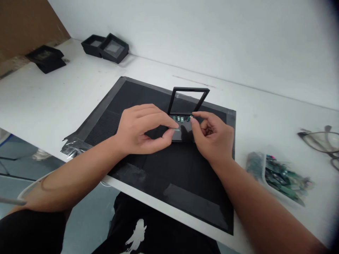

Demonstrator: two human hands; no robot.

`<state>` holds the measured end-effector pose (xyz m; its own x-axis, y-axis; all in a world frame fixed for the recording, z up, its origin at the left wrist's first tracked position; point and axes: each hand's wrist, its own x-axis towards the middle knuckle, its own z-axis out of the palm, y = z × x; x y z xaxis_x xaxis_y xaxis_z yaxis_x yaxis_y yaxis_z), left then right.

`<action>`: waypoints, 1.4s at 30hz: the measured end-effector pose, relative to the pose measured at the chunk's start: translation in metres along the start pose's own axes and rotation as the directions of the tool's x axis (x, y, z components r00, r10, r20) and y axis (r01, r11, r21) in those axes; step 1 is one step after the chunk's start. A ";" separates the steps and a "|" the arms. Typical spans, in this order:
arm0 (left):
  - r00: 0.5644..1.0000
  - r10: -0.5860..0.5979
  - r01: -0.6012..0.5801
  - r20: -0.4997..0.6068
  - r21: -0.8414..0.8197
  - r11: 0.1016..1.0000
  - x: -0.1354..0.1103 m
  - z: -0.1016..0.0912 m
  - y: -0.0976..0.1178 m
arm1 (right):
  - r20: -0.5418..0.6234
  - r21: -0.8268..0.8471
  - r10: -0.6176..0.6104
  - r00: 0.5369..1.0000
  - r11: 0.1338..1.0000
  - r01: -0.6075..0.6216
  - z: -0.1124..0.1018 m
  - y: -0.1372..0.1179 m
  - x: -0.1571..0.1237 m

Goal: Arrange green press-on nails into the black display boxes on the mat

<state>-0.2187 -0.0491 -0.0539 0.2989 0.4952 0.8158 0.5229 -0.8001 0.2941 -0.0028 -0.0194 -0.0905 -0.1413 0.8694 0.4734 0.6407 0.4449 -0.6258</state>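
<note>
A small black case [182,135] with its windowed lid [189,100] raised stands on a black mat. Along its back edge sit several small glossy green pieces [180,119] shaped like press-on nails. My left hand [147,128] is closed in a pinch over the case's left side, with a thin pale-green press-on nail [176,129] between thumb and forefinger. At the case's back right corner, my right hand [213,135] pinches another small green press-on nail [191,118], partly hidden by the fingertips. My other right fingers curl inward.
The taped black mat [169,169] covers part of the white table. Right of it, a clear plastic tub [265,173] holds many green pieces in bags, near a pair of glasses [317,141]. Black cases [113,49] lie at the back left, another [46,58] farther left.
</note>
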 end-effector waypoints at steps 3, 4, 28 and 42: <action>0.999 -0.010 0.010 -0.036 0.011 1.000 0.001 -0.001 0.003 | 0.000 -0.004 -0.061 0.998 0.998 0.061 -0.002 -0.006 -0.003; 0.999 -0.011 0.011 -0.042 0.011 1.000 0.001 -0.002 0.004 | -0.002 -0.012 -0.081 0.997 0.997 0.081 -0.003 -0.008 -0.003; 0.975 0.220 -0.221 0.025 0.180 0.959 -0.005 -0.002 -0.005 | -0.067 0.159 -0.163 0.984 0.972 0.172 -0.008 -0.050 -0.023; 0.988 0.136 -0.137 -0.069 -0.006 0.991 -0.002 0.009 -0.003 | 0.116 0.448 0.054 0.992 0.888 -0.100 -0.004 -0.045 -0.027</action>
<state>-0.2138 -0.0449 -0.0611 0.3113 0.3571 0.8807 0.4721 -0.8624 0.1827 -0.0251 -0.0640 -0.0730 -0.1932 0.9110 0.3644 0.2452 0.4044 -0.8811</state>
